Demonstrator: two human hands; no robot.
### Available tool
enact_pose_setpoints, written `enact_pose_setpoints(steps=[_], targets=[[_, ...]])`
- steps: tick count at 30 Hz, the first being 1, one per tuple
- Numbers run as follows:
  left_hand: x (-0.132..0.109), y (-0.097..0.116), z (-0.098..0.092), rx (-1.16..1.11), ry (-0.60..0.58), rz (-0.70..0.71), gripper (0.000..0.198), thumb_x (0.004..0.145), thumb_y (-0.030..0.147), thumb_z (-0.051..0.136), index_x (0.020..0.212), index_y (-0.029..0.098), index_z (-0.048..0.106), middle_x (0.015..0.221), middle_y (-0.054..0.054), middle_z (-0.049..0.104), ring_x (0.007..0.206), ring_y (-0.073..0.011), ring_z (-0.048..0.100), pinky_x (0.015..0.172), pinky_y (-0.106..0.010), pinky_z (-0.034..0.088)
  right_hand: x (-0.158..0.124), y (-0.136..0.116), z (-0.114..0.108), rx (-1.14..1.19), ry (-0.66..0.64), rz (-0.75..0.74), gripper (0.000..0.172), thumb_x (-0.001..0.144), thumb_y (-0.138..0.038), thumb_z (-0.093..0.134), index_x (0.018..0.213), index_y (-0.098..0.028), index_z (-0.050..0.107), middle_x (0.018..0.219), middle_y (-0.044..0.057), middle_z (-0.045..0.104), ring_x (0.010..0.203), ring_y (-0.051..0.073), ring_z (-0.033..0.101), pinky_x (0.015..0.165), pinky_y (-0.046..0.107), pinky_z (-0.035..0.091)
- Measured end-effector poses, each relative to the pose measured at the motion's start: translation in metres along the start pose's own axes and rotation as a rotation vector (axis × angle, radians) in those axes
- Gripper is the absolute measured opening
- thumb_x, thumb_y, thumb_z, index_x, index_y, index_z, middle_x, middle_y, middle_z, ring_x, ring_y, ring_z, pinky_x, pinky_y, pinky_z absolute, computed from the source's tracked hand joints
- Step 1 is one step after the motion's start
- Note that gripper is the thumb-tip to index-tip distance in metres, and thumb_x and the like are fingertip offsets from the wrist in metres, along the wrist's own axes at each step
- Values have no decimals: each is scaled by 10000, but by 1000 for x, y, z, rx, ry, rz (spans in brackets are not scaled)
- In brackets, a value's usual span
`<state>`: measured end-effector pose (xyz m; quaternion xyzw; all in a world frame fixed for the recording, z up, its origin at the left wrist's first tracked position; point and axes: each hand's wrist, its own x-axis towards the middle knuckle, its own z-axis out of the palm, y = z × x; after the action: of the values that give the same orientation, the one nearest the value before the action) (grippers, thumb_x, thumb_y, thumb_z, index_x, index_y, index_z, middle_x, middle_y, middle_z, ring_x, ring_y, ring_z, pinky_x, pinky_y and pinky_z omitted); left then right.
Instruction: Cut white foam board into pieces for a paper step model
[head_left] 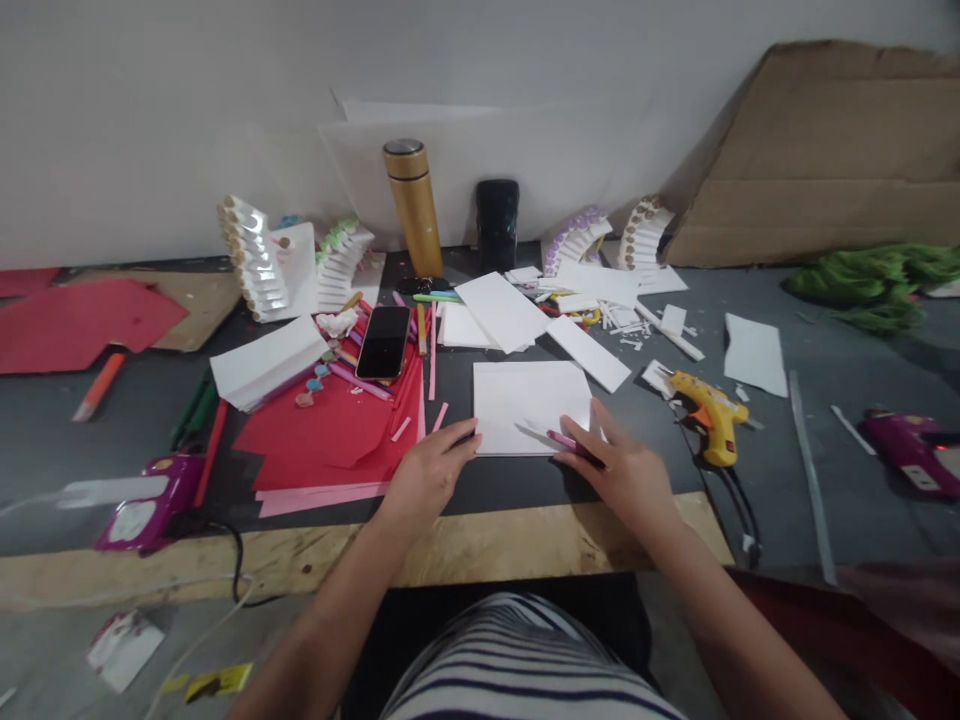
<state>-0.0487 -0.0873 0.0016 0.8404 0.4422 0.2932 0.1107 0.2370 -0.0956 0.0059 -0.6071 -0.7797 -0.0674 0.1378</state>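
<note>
A white rectangular card [517,400] lies flat on the dark table in front of me. My left hand [435,465] touches its lower left edge with the fingertips, fingers nearly straight and holding nothing. In my right hand [615,460] a pink-handled knife [564,440] is pinched, its thin pale blade pointing left over the card. The right fingers also rest at the card's lower right corner. More white card pieces [504,310] lie just behind it, with small white scraps around them.
Red paper sheets [315,430] and a black phone [384,343] are at left. A gold flask [415,210] stands behind. At right lies a yellow glue gun [709,415]; a metal ruler [810,470] is beyond it. A wooden strip [480,545] edges the table.
</note>
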Motion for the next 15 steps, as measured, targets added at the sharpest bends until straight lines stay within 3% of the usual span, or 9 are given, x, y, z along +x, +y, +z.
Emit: enact_pose_setpoints(steps=[15], targets=[[-3, -7, 5, -3, 71, 53, 231, 944, 115, 528, 1076, 169, 710, 1208, -108, 707, 1066, -178, 698, 932, -337, 599, -3, 5, 2, -103, 37, -114, 365, 925, -463, 601, 1245, -319, 703, 1378, 143, 603, 649, 211, 744, 462, 263, 513]])
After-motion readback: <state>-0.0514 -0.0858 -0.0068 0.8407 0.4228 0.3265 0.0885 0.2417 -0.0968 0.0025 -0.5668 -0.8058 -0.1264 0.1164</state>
